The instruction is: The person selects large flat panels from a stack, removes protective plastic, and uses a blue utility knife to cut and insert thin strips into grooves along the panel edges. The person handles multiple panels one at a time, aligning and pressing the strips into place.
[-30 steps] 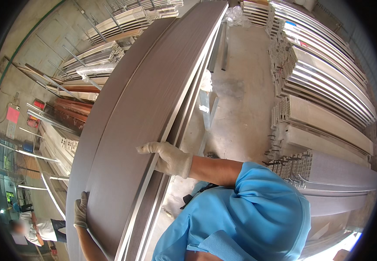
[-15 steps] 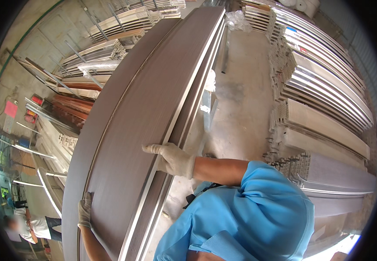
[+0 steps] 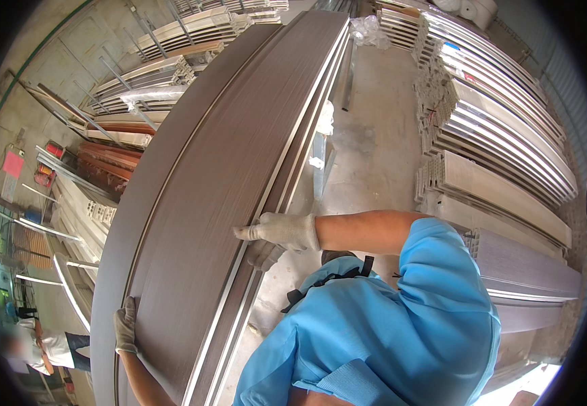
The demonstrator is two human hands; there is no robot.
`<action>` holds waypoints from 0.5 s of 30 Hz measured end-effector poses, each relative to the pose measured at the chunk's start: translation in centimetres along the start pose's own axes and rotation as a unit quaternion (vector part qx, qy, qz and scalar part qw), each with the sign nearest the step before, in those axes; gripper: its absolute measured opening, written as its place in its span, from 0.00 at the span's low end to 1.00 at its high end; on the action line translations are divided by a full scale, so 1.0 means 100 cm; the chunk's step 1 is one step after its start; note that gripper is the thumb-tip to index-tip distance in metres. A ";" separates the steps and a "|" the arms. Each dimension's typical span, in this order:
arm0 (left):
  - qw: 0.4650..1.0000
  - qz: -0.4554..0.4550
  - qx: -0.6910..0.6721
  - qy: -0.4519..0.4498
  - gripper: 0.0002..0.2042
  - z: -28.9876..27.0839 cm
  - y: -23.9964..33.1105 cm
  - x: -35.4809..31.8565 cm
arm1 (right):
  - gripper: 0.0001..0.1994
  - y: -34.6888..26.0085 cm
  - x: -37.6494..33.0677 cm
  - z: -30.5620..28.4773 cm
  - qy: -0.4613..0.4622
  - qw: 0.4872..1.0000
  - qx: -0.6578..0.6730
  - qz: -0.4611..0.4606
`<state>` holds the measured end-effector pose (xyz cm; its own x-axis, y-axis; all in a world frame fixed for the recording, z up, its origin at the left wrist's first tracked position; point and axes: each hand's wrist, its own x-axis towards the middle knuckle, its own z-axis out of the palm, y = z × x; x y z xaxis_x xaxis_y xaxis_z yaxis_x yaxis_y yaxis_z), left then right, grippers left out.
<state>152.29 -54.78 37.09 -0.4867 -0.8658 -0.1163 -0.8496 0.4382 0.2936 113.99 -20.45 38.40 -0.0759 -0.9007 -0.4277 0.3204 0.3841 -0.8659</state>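
A long brown wood-grain panel (image 3: 219, 149) runs away from me on top of a stack. My left hand (image 3: 125, 326), in a pale knit glove, is closed along the panel's left edge, beside the groove. My right hand (image 3: 281, 233), gloved too, is at the right edge with its thumb laid over the top face and its fingers curled below. Under that edge, more brown panels with pale edges (image 3: 286, 186) show. Left of the groove lies another brown panel (image 3: 131, 223).
Stacked pale profiles (image 3: 510, 135) line the right side, with purplish-grey ones (image 3: 523, 271) nearer. Racks of boards (image 3: 138, 95) stand along the left wall. A person (image 3: 53, 345) is at the lower left. Clear plastic wrap (image 3: 369, 32) lies at the far end.
My right hand has shifted slightly outward along the edge, and more of its fingers show. The right elbow and shoulder have swung right and up. The left hand keeps its hold.
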 end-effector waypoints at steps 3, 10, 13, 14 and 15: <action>0.995 0.065 -0.045 0.061 0.38 0.005 -0.002 -0.005 | 0.30 -0.014 -0.007 -0.002 0.022 0.993 -0.107 -0.050; 0.997 0.074 -0.030 0.019 0.38 -0.004 0.008 -0.019 | 0.25 -0.057 0.012 -0.017 0.149 0.852 -0.429 -0.260; 0.998 0.049 -0.033 0.035 0.38 0.005 0.001 -0.018 | 0.23 -0.044 0.022 -0.018 0.200 0.769 -0.495 -0.351; 0.998 0.030 -0.024 0.045 0.38 0.008 -0.006 -0.013 | 0.23 -0.037 0.026 -0.018 0.221 0.737 -0.507 -0.389; 0.997 0.039 -0.048 0.040 0.38 0.011 -0.016 -0.009 | 0.21 -0.032 0.030 -0.020 0.217 0.739 -0.528 -0.357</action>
<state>153.91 -54.44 35.68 -0.5296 -0.8481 -0.0146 -0.7846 0.4832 0.3884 110.86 -24.01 39.34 -0.2382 -0.8884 0.3925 -0.8462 -0.0085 -0.5329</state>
